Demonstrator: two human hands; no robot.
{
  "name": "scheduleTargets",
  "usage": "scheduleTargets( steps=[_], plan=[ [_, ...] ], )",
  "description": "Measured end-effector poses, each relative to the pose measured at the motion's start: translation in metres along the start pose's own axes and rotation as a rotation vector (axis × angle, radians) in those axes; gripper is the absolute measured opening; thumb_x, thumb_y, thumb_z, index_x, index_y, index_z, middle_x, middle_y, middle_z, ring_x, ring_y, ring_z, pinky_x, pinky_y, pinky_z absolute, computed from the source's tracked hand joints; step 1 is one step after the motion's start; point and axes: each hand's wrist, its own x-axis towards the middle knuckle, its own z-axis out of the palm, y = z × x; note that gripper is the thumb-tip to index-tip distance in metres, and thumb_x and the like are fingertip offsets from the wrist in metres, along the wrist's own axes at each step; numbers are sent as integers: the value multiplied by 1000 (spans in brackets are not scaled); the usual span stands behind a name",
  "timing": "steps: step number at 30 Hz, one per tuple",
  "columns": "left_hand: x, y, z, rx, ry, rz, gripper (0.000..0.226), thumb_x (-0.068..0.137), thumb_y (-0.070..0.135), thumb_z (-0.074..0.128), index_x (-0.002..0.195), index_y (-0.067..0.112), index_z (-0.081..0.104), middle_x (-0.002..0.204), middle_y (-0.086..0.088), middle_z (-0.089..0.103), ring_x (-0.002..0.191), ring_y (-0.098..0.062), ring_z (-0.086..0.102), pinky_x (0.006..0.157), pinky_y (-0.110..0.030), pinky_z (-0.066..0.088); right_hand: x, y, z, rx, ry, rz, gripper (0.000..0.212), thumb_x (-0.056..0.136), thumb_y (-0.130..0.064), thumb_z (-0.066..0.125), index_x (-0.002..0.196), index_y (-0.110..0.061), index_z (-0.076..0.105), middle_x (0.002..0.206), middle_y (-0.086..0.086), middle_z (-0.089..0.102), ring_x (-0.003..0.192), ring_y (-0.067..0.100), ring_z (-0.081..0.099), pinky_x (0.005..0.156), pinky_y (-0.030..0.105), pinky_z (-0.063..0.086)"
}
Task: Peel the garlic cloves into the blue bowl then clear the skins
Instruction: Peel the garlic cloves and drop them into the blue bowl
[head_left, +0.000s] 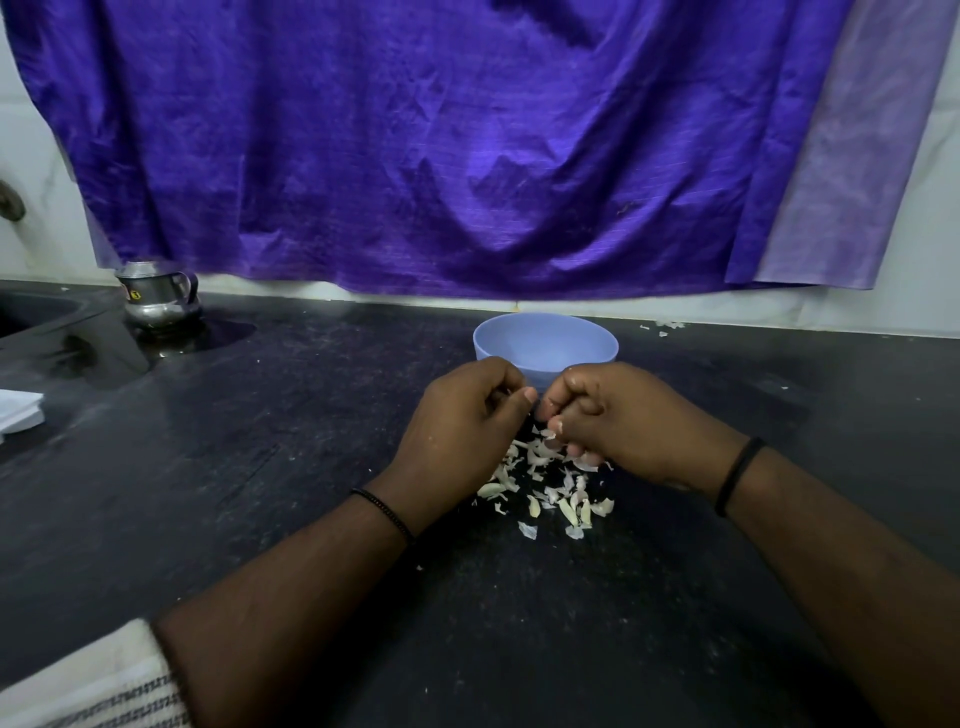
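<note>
The blue bowl (545, 343) stands on the black counter near the wall, and what it holds is hidden from this angle. Just in front of it, my left hand (462, 421) and my right hand (618, 421) meet with curled fingers, pinching together on a garlic clove (584, 460). The fingers hide most of the clove; only pale bits show under my right hand. Below the hands lies a loose pile of white garlic skins (550, 493), spread toward me on the counter.
A steel jug (156, 299) stands at the back left beside a dark sink (31, 312). A white cloth (18, 410) lies at the left edge. A purple cloth (467, 145) hangs on the wall. A few skin scraps (665, 326) lie by the wall.
</note>
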Motion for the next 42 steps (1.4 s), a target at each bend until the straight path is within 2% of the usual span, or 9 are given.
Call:
scheduleTargets(
  steps=[3, 5, 11, 17, 21, 26, 31, 34, 42],
  plan=[
    [0, 0, 0, -35, 4, -20, 9, 93, 19, 65, 85, 22, 68, 71, 7, 64, 60, -1, 54, 58, -19, 44, -1, 2, -1, 54, 31, -18, 19, 87, 1, 70, 86, -18, 72, 73, -4, 73, 62, 3, 66, 64, 31, 60],
    [-1, 1, -1, -41, -9, -34, 8, 91, 16, 67, 86, 21, 70, 71, 8, 65, 59, 0, 54, 57, -15, 43, -1, 3, -1, 16, 56, -46, 21, 83, 0, 74, 81, -21, 75, 72, -11, 73, 63, -1, 66, 61, 24, 55],
    [-2, 2, -1, -75, -25, -67, 18, 87, 26, 74, 74, 15, 72, 64, 2, 66, 56, -2, 54, 54, -18, 44, 0, 5, 1, -89, 158, 12, 15, 90, -29, 72, 77, -22, 71, 65, -6, 72, 54, 3, 65, 50, 19, 49],
    [-1, -1, -1, 75, -2, -88, 9, 86, 16, 72, 78, 20, 72, 75, 7, 66, 67, -5, 60, 61, -20, 48, -4, 4, 6, -414, 108, -96, 5, 85, -28, 75, 90, -30, 75, 66, -19, 58, 71, 1, 60, 68, 24, 48],
    [0, -2, -1, 74, -10, -74, 12, 88, 28, 72, 79, 21, 71, 72, 6, 66, 65, -6, 60, 58, -21, 48, -5, 3, 11, -543, 81, -132, 10, 90, -27, 67, 91, -31, 76, 74, -16, 63, 77, 7, 62, 68, 25, 49],
    [-1, 1, 0, -47, 20, -78, 12, 91, 27, 69, 82, 19, 73, 70, 4, 66, 61, -4, 57, 56, -18, 44, 1, 4, 6, -172, 310, -95, 12, 82, -13, 75, 82, -25, 73, 72, -9, 71, 67, 2, 66, 61, 13, 49],
    [0, 3, 0, -173, 14, -112, 7, 88, 21, 74, 82, 16, 74, 65, 7, 66, 57, 1, 56, 56, -15, 44, 3, 3, 11, 157, 326, -65, 19, 81, -1, 75, 87, -19, 73, 75, 1, 74, 69, 15, 72, 73, 38, 62],
    [0, 4, -2, -227, 24, -114, 5, 86, 16, 75, 84, 12, 76, 65, 8, 67, 56, 2, 57, 55, -15, 45, 2, 0, 10, 309, 294, -56, 12, 81, -2, 77, 87, -12, 73, 72, 8, 74, 69, 23, 73, 72, 40, 62],
    [2, 2, -1, -264, 53, -147, 4, 86, 8, 74, 82, 10, 75, 64, 6, 67, 53, -1, 57, 54, -18, 46, 1, -3, 15, 313, 280, -93, 17, 83, -1, 75, 86, -17, 74, 76, 5, 76, 74, 25, 74, 74, 37, 61]
  ],
)
